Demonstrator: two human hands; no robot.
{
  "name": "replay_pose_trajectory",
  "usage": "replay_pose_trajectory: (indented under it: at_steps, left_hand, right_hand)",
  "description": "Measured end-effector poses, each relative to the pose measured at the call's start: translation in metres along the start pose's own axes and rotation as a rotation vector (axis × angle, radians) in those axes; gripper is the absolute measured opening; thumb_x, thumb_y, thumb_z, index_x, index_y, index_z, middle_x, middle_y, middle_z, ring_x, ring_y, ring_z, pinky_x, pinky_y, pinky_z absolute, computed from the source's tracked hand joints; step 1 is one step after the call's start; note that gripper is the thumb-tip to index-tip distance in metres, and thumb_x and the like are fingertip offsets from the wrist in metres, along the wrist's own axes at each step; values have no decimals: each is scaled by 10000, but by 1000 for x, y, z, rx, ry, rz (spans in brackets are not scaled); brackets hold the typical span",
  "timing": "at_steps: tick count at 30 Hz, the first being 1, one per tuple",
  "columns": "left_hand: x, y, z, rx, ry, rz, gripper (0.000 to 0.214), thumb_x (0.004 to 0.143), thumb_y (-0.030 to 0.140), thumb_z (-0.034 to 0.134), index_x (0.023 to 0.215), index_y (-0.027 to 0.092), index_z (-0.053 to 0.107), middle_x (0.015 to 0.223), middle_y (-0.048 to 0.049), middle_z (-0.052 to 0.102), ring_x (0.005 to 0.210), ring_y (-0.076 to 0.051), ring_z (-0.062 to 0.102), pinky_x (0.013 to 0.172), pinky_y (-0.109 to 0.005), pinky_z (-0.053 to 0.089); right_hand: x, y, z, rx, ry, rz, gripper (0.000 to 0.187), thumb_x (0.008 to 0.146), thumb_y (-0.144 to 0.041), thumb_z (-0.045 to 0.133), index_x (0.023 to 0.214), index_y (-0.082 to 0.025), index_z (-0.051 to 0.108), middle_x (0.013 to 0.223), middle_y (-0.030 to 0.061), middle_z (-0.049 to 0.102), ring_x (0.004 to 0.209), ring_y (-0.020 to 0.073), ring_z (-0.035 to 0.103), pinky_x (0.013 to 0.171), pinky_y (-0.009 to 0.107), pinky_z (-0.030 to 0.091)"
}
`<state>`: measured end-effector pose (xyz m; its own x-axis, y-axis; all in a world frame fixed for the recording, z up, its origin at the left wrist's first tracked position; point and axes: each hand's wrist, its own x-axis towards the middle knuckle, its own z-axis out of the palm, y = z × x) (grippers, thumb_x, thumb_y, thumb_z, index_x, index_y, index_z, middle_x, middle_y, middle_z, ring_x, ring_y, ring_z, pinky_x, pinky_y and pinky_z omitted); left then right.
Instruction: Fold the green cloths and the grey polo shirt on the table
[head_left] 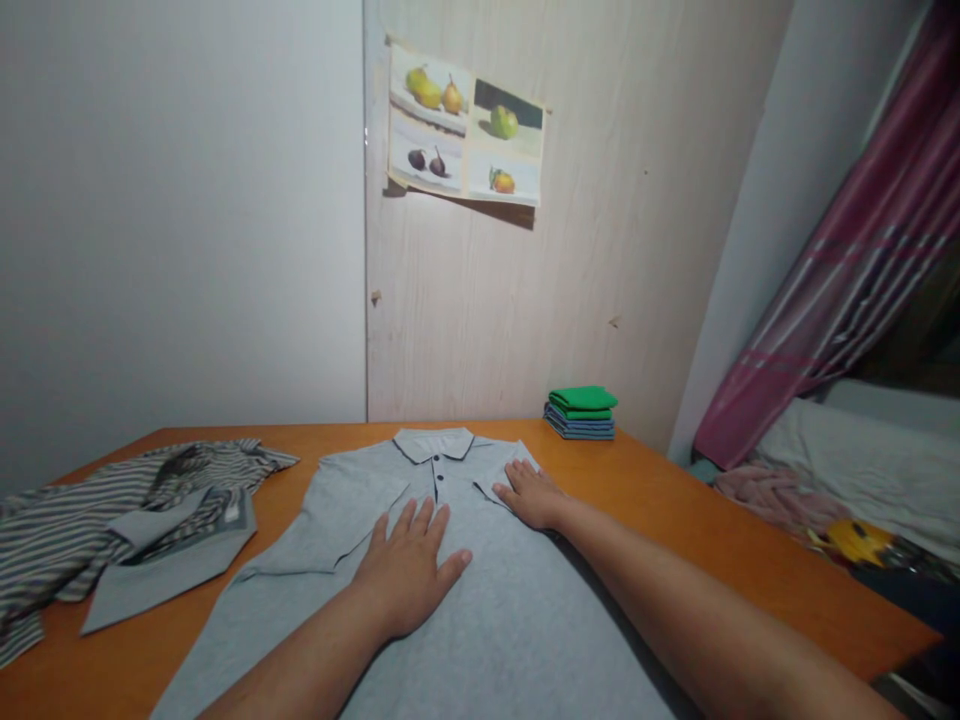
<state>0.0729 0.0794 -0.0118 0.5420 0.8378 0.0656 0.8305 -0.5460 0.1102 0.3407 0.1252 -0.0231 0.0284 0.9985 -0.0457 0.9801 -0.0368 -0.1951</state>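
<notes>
A light grey polo shirt (480, 610) lies spread on the orange-brown table, its dark-edged collar (433, 446) at the far end and two dark buttons below it. Both sleeves are folded in over the front. My left hand (409, 570) rests flat on the middle of the shirt with its fingers spread, beside the sleeve on the left. Over the sleeve on the right, near the shoulder, my right hand (531, 494) lies flat with its fingers stretched out. Neither hand grips anything.
On the left lies a crumpled striped shirt (82, 510) with a grey collar. A folded stack of green and blue cloth (581, 413) stands at the table's (690, 540) back right. Beyond the right edge are a pink curtain (847, 260) and heaped bedding (862, 460).
</notes>
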Motion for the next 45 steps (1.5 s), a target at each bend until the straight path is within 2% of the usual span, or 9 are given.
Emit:
replay_pose_trajectory:
  at_steps: [5, 10, 17, 22, 29, 33, 37, 41, 45]
  left_hand:
    - [-1, 2, -2, -7, -15, -3, 844, 930, 735, 183, 1573, 201, 303, 1648, -123, 203, 1527, -367, 127, 1192, -650, 119]
    - [-2, 1, -2, -16, -21, -9, 856, 926, 743, 174, 1579, 202, 285, 1650, -117, 189, 1531, -357, 107, 1198, -643, 108]
    - [-3, 1, -2, -26, -35, -9, 855, 927, 744, 171, 1583, 205, 270, 1654, -117, 174, 1532, -356, 99, 1200, -648, 97]
    - [-3, 1, -3, -28, -33, -3, 862, 925, 747, 177, 1588, 200, 252, 1654, -124, 177, 1532, -358, 97, 1200, -647, 101]
    - [-4, 2, -3, -25, -35, -2, 861, 926, 749, 173, 1584, 202, 267, 1655, -131, 174, 1530, -368, 109, 1198, -649, 102]
    - [-4, 2, -4, -26, -33, -4, 852, 930, 737, 195, 1580, 193, 278, 1653, -137, 175, 1528, -372, 113, 1196, -651, 102]
    - [-2, 2, -4, -33, -35, 0, 845, 931, 730, 209, 1582, 194, 273, 1653, -134, 174, 1528, -372, 111, 1195, -655, 100]
    - [1, 1, -3, -27, -39, -7, 848, 926, 729, 227, 1583, 194, 267, 1651, -129, 171, 1528, -373, 107, 1192, -660, 93]
    - [2, 0, -1, -20, -34, -8, 848, 925, 729, 226, 1581, 193, 273, 1649, -128, 181, 1528, -371, 110, 1195, -651, 95]
  right_hand:
    - [11, 0, -9, 6, 51, 8, 841, 964, -685, 276, 1558, -90, 317, 1637, 187, 238, 1526, 319, 152, 1210, 462, 156]
    - [32, 1, -20, 9, 143, 117, 759, 1001, -615, 224, 1567, -114, 289, 1648, 181, 209, 1529, 325, 130, 1208, 506, 124]
    - [36, 11, -9, 16, 60, 180, 830, 968, -680, 218, 1584, -126, 256, 1664, 159, 155, 1527, 352, 107, 1190, 587, 114]
    - [32, 6, -15, 4, 40, 174, 827, 968, -671, 206, 1583, -120, 251, 1664, 170, 147, 1528, 359, 93, 1178, 619, 107]
    - [17, -34, -5, 2, -4, -13, 813, 966, -694, 194, 1595, -181, 235, 1677, 122, 106, 1541, 311, 28, 1197, 573, 72]
    - [6, -45, -6, 3, -55, -31, 828, 966, -696, 191, 1609, -175, 173, 1677, 131, 72, 1540, 316, 5, 1192, 585, 33]
    - [-4, -41, -17, 29, -42, -42, 835, 962, -704, 217, 1604, -170, 199, 1674, 141, 80, 1540, 318, 9, 1196, 568, 65]
    - [-19, -26, -14, 37, 37, -43, 834, 968, -697, 236, 1599, -154, 216, 1668, 144, 117, 1539, 320, 8, 1202, 569, 39]
    - [-36, -18, -10, 174, 84, -82, 749, 988, -610, 339, 1554, -120, 342, 1635, 182, 238, 1530, 330, 120, 1205, 545, 129]
